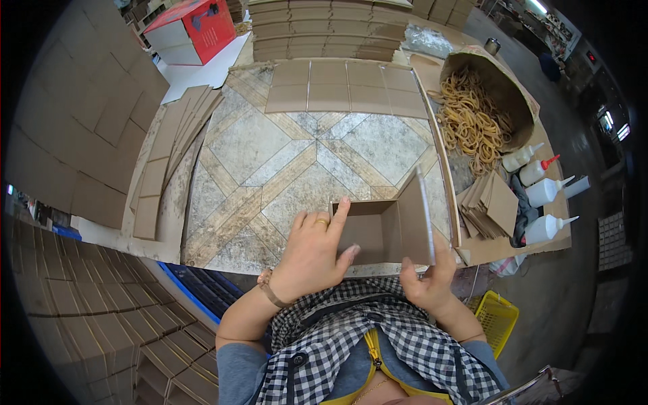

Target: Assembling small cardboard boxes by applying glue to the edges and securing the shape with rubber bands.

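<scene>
A small brown cardboard box (381, 233), partly folded with its open side up, stands at the near edge of the patterned table (270, 155). My left hand (314, 253) presses flat on the box's left wall, fingers spread, a ring on one finger and a bracelet at the wrist. On the right, the fingers of my right hand (425, 280) pinch the lower edge of the upright side flap (418, 216).
Flat cardboard blanks (347, 88) lie in a row at the table's far side, more fanned along the left (172, 148). A round bin of rubber bands (472, 115), cardboard pieces (489, 206) and white glue bottles (543, 196) stand right. A red and white box (192, 30) sits far left.
</scene>
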The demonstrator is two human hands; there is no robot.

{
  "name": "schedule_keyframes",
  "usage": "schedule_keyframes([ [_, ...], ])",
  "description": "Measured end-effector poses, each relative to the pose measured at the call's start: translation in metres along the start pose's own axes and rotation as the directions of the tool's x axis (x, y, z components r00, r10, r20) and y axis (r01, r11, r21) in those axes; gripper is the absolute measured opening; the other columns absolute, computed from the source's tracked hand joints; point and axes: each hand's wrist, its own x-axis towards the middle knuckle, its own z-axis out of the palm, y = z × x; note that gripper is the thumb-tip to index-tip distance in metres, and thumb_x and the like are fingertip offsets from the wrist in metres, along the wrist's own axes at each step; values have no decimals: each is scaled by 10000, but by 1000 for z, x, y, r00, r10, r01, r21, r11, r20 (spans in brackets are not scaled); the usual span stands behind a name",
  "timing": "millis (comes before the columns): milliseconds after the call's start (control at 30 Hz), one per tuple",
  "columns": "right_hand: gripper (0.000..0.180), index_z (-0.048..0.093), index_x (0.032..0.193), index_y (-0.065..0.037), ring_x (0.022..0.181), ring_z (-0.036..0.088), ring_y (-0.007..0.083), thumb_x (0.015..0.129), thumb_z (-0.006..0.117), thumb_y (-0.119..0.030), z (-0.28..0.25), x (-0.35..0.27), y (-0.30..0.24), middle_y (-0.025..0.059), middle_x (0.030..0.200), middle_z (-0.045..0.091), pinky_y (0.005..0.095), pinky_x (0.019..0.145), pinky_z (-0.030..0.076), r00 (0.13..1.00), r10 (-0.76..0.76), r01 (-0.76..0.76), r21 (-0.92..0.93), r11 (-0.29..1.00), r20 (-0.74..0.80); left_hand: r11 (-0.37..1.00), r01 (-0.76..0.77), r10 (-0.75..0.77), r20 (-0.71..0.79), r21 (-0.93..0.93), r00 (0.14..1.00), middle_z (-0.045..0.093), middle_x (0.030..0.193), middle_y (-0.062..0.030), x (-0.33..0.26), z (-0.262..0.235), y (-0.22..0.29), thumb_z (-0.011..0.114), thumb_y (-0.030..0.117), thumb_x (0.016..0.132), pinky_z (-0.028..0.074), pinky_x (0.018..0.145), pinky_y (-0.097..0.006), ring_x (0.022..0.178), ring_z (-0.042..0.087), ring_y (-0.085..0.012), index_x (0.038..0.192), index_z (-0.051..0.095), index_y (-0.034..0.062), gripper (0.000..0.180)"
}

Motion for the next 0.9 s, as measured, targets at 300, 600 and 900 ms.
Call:
schedule_keyframes([
  [300,464,631,1113,-71,943,567,411,652,637,-124,13,-4,-10,214,1106,578,398,668,524,852,-185,456,-522,721,489,780,44,-76,-25,-625,997,500,1244,-243,-46,11,-32,507,30,732,340,1009,-411,1111,508,-379,1407,278,36,713],
  [600,281,635,1002,-12,804,640,297,733,648,-92,-74,50,35,153,923,649,370,739,508,999,-27,38,-398,917,32,935,-26,-38,-172,-354,984,568,1184,-190,-45,25,-35,450,-75,674,320,1005,-482,1093,536,-342,1231,516,59,577],
  [900,251,681,922,-57,835,648,315,758,588,-222,-165,148,210,184,884,661,391,741,502,844,532,-374,-777,506,-60,949,-7,-56,-189,-316,980,583,1117,-207,-38,33,-28,428,-85,726,292,1019,-533,1061,550,-361,1216,518,56,518],
])
